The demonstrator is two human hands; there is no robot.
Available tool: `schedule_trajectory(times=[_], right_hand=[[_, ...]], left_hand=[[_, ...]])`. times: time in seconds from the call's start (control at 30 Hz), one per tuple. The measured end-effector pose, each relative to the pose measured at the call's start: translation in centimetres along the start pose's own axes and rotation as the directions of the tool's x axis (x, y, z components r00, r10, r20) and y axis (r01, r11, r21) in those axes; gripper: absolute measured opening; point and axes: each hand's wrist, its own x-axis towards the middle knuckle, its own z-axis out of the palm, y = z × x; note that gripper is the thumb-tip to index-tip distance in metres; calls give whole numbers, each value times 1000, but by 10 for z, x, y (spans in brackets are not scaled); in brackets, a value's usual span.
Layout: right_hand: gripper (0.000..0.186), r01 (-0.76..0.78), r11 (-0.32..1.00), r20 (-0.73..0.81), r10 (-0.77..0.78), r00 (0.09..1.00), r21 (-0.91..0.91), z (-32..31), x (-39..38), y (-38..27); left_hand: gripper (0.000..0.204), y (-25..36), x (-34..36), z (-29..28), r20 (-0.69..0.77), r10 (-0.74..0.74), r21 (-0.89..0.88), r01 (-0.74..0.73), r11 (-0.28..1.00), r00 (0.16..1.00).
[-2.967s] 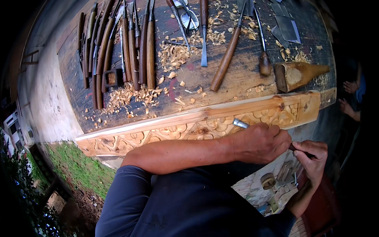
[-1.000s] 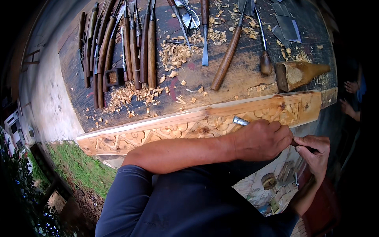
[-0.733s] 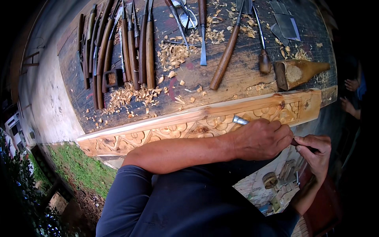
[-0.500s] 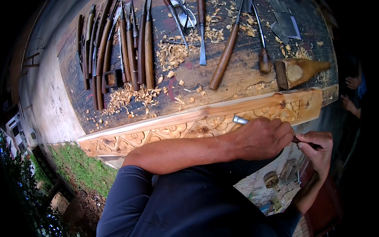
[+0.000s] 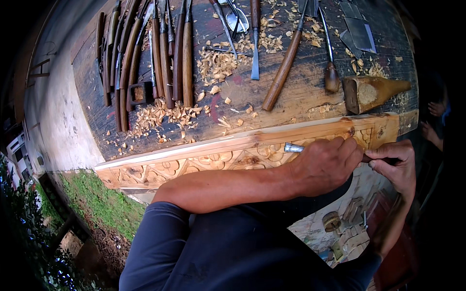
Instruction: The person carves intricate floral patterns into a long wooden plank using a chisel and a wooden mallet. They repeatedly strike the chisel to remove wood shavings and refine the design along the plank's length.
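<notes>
A long wooden board (image 5: pixel 218 140) with carved leaf-like and zigzag relief lies along the bench's near edge. My left hand (image 5: pixel 326 162) is closed around a carving gouge (image 5: pixel 293 147), and its bright metal blade juts out to the left over the carving. The gouge's dark handle emerges on the other side of that fist. There my right hand (image 5: pixel 395 162) pinches the handle's end with thumb and fingers. My left forearm crosses the front of the board and covers part of its lower edge. Whether the cutting edge touches the wood, I cannot tell.
The dark workbench (image 5: pixel 233 104) carries a row of wooden-handled chisels (image 5: pixel 160 53), wood shavings (image 5: pixel 167 114), eyeglasses (image 5: pixel 237 22), a long-handled chisel (image 5: pixel 286 68) and a wooden mallet (image 5: pixel 376 92). Wood blocks (image 5: pixel 354 208) lie below on the right. Another person's hands (image 5: pixel 434 109) show at the far right.
The view has shifted slightly, so the bench tools appear a little farther right. My right hand has edged right and up, its forearm turned outward. Both hands still grip the gouge.
</notes>
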Motion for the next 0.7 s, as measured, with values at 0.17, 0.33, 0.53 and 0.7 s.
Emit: schedule_trajectory(times=[0.17, 0.33, 0.53, 0.7], right_hand=[[28, 37, 999, 27, -38, 999, 36, -5, 13, 12], [24, -55, 995, 60, 50, 997, 83, -8, 22, 11], [21, -124, 989, 122, 114, 986, 85, -15, 39, 8], [28, 106, 993, 62, -102, 993, -56, -10, 24, -9]], left_hand=[[30, -1, 1, 1, 0, -55, -3, 55, 998, 998], [28, -2, 3, 4, -30, -89, -41, 87, 995, 996], [28, -3, 4, 0, -14, -138, -24, 138, 990, 990], [36, 0, 1, -6, -102, -34, 17, 36, 999, 994]])
